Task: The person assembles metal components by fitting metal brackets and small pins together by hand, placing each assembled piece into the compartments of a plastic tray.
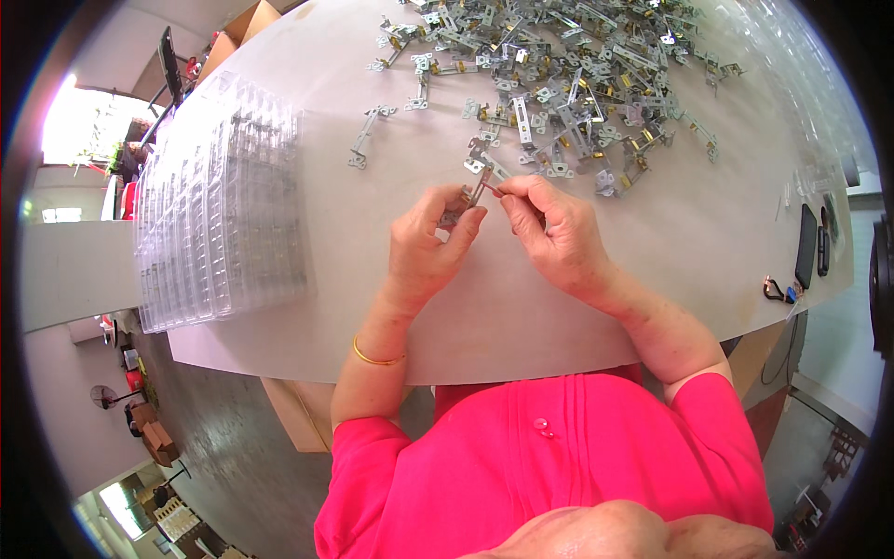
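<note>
Over the table's near middle, my left hand [430,235] is closed around a small silvery metal bracket [480,189], which stands up tilted between thumb and fingers. My right hand [563,233] pinches a thin, reddish, stick-like piece [493,190] against the bracket's side; its kind is too small to tell. Just beyond both hands, a heap of similar metal brackets [577,79], some with brass-coloured parts, spreads across the table's far side. One loose bracket [371,136] lies apart to the left of the heap.
A tall stack of clear plastic trays [219,210] stands on the table [349,252] at the left. Clear plastic sheeting [801,74] lies at the far right. Near the right edge are a black flat object [805,247] and a small dark loop with a blue part [780,291].
</note>
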Demonstrator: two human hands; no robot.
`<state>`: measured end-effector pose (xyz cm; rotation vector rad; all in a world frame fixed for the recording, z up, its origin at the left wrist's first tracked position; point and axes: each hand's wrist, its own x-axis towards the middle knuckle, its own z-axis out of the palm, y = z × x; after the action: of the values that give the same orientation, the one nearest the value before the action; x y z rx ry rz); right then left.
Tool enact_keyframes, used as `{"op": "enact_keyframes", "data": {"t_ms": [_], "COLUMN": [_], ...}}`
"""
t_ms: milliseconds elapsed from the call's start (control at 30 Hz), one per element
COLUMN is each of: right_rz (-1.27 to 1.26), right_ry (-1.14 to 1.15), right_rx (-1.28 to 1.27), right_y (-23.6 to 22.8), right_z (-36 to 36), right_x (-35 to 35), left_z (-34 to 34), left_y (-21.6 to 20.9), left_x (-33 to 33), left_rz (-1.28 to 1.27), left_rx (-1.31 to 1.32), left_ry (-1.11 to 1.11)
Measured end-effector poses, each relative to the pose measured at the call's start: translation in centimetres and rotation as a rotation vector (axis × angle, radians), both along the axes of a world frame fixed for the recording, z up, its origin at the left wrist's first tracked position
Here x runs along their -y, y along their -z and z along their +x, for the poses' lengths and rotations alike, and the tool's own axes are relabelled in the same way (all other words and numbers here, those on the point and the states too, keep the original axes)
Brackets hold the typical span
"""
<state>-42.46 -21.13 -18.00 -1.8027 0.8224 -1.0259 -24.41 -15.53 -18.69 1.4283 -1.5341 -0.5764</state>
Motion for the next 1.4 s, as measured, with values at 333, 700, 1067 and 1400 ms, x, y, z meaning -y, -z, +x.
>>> {"op": "enact_keyframes", "data": {"t_ms": [333, 700, 1067, 1400], "right_rz": [-0.022, 0.105, 0.115, 0.133], "right_ry": [-0.011, -0.066, -0.108, -0.105], "right_rx": [-0.086, -0.042, -0.068, -0.08], "right_y": [-0.4, 0.2, 1.1, 1.2], "right_z": [-0.2, 0.0, 0.3, 0.4], "right_x": [0.2, 0.0, -0.5, -0.6], "left_z": [-0.4, 1.1, 2.3, 2.8], "left_y": [0.4, -0.3, 0.0, 0.9], "left_x": [0.2, 0.5, 0.3, 0.7], "left_rz": [-0.26, -0.031, 0.198, 0.084], "left_rx": [0.453, 0.157, 0.208, 0.407], "left_ry": [-0.044, -0.299, -0.299, -0.449]}}
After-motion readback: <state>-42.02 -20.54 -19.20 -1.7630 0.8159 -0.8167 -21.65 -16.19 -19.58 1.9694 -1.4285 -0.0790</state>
